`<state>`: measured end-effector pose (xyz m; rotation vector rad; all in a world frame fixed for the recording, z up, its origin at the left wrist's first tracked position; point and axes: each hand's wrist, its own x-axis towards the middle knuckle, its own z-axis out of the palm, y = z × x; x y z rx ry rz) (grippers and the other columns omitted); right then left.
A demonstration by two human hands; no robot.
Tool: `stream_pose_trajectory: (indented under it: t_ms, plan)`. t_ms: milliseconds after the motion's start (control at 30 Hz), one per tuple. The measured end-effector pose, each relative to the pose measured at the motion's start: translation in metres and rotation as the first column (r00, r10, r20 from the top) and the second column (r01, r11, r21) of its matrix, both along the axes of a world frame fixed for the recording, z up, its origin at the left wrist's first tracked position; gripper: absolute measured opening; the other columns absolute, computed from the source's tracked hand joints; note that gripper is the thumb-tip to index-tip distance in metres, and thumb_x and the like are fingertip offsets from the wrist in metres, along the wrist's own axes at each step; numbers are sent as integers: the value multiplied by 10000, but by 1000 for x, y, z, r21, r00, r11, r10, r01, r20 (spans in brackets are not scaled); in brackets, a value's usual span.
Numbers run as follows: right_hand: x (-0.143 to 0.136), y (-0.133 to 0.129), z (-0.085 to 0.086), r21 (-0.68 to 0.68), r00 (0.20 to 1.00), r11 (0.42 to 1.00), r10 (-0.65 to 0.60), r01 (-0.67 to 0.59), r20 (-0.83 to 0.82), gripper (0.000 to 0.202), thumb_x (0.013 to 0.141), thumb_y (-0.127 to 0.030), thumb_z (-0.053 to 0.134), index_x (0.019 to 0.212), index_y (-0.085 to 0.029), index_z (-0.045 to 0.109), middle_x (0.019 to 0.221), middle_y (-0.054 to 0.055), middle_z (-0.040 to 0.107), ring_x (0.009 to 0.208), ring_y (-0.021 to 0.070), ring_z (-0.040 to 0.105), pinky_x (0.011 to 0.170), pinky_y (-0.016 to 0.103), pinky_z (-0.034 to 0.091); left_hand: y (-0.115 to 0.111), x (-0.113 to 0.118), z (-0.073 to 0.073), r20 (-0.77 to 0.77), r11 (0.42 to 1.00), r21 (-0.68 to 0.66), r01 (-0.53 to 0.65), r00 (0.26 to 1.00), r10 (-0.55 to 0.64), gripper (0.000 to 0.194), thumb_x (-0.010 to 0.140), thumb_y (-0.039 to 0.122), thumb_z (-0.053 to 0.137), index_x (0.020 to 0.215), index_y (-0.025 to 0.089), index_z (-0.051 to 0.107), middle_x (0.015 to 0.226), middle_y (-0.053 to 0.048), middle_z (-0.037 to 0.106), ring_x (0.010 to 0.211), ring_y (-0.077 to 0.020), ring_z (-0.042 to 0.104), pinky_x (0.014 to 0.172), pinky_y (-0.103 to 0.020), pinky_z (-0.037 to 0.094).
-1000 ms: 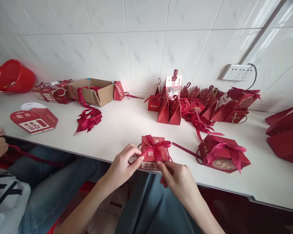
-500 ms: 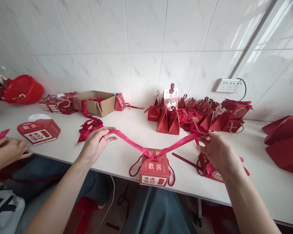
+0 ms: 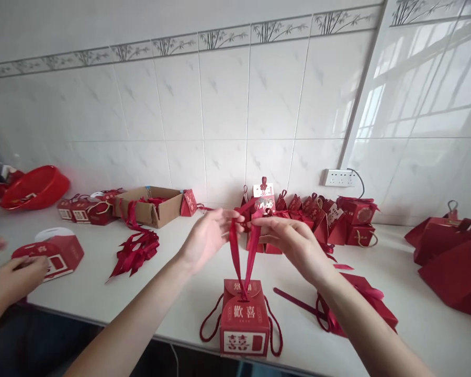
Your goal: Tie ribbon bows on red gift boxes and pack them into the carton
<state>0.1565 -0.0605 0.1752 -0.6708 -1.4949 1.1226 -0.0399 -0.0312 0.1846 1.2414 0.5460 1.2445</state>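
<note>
A red gift box (image 3: 243,319) with white Chinese characters stands at the table's front edge, a dark red cord loop on either side. From the slot in its lid a red ribbon (image 3: 252,256) rises in two strands. My left hand (image 3: 214,233) pinches one strand above the box, and my right hand (image 3: 286,235) pinches the other close beside it. The hands are a small gap apart, thumbs and forefingers closed on the ribbon. Under my right forearm lies another red box (image 3: 371,303) with a bow, partly hidden.
A pile of red ribbons (image 3: 135,254) and an open cardboard box (image 3: 159,212) lie to the left. Several finished-looking red boxes (image 3: 329,220) line the wall. At far left another person's hand (image 3: 23,275) is by a red box (image 3: 68,254); a red basin (image 3: 37,186) stands behind.
Both hands have come together above the box, bringing the widely stretched ribbon ends up and inward. The view has tilted upward. The other person's hands have moved too.
</note>
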Motion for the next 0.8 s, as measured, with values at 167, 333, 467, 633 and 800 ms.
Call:
stream_pose_trajectory:
  t_ms: [167, 333, 467, 633, 800]
  plan:
    - [41, 1, -5, -125, 978, 971, 195, -202, -67, 338, 784, -446, 517, 544, -208, 491, 334, -76, 478, 191, 90, 380, 331, 247, 400, 13, -45, -7, 154, 964, -50, -260, 952, 265, 455, 848, 416, 370, 453, 212, 275, 359, 54, 270, 371, -98, 361, 569, -314, 473]
    - [26, 15, -39, 72, 834, 993, 35, -89, 551, 175, 798, -318, 591, 757, -169, 675, 710, 28, 680, 624, 149, 641, 612, 269, 497, -8, -34, -52, -631, 960, 258, -110, 733, 254, 292, 762, 435, 541, 601, 193, 517, 614, 1, 548, 624, -166, 545, 664, -326, 445]
    - [-3, 18, -60, 215, 586, 918, 22, -332, 810, 202, 833, -149, 533, 886, -194, 722, 864, 48, 669, 749, 141, 616, 709, 256, 468, -46, -3, -82, -846, 869, 484, 101, 307, 435, 312, 689, 472, 672, 754, 198, 538, 858, -37, 560, 857, -243, 534, 772, -392, 435]
    - [-10, 14, -65, 248, 498, 902, -43, -353, 866, 244, 855, -84, 477, 849, -160, 709, 777, 46, 636, 655, 121, 565, 651, 230, 426, -42, -17, -85, -909, 874, 415, 252, 151, 388, 193, 801, 351, 618, 935, 231, 549, 1035, -40, 559, 1054, -263, 505, 904, -428, 391]
    - [-15, 12, -64, 207, 497, 946, -59, -249, 866, 244, 874, -95, 435, 865, -153, 672, 692, 20, 621, 579, 107, 504, 598, 223, 382, -26, -28, -78, -829, 796, 557, 236, 111, 548, 154, 865, 154, 471, 951, 216, 582, 1086, -45, 551, 1088, -232, 496, 964, -437, 336]
